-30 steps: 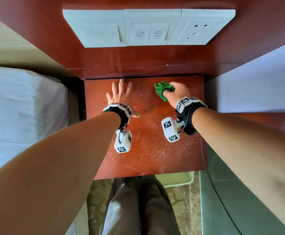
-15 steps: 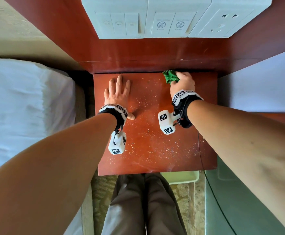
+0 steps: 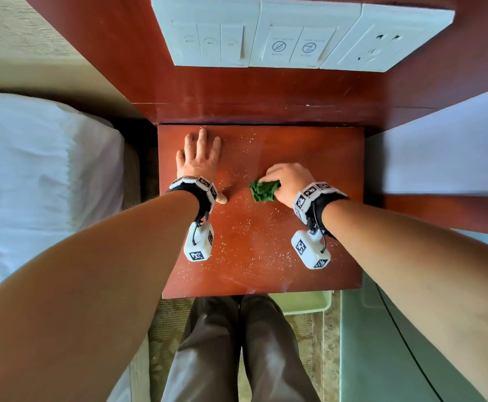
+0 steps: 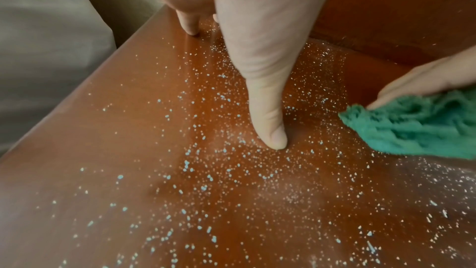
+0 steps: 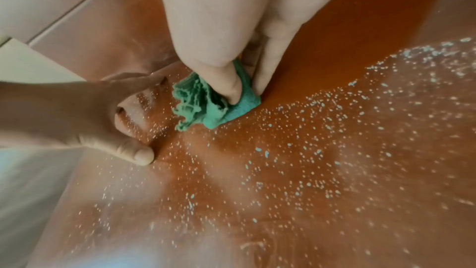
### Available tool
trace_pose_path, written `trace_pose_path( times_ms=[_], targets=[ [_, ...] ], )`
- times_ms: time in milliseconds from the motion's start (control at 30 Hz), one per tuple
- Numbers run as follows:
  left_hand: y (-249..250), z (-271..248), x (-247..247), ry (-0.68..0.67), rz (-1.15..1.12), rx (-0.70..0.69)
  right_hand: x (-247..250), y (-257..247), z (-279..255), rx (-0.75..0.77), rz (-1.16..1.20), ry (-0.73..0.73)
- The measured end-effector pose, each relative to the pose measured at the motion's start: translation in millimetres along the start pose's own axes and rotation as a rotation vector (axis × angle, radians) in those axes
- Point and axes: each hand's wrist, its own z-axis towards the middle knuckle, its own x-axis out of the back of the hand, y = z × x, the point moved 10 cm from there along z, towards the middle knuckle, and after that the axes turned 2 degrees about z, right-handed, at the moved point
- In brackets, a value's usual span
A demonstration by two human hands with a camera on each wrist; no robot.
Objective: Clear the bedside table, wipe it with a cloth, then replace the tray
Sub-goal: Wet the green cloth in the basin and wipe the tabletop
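We saw the right hand [image 3: 287, 181] bunching the cloth [image 3: 264, 191] mid-desk [image 3: 324, 146], crumbs probably thickest toward 6 o'clock; the left hand [image 3: 199, 158] lay flat at 10 o'clock.

Left hand [image 4: 247, 34] flat on speckled bedside table [image 4: 128, 180], right hand [image 4: 422, 80] gripping green cloth [image 4: 412, 127]

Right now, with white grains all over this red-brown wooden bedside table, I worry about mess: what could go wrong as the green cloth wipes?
1. The bunched green cloth, gripped by the right hand, may push white grains off the red-brown wooden bedside table, probably onto the floor.
2. The left hand rests flat among the grains, so that patch could be missed.
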Motion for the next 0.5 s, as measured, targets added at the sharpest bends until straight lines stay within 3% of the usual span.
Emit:
trace_pose_path(
  times_ms=[133,200,333,400,500],
  targets=[
    [-0.5,0.3,-0.5,-0.005,-0.012,-0.003,-9.3,2.8,-1.4,-0.039,0.031,-0.120],
    [-0.6,0.1,-0.4,-0.005,-0.015,-0.004,10.3,15.1,-0.9,-0.150,0.180,0.037],
    [-0.6,0.4,-1.2,-0.007,-0.025,-0.007,62.9,63.8,-18.5,-0.490,0.297,0.533],
    [-0.3,0.0,-0.9,-0.004,-0.031,-0.010,66.4,80.5,-22.9,-0.626,0.313,0.593],
    [0.5,-0.6,-1.2,-0.008,-0.027,-0.011,63.6,84.3,-15.6,-0.698,0.340,0.579]
  ],
)
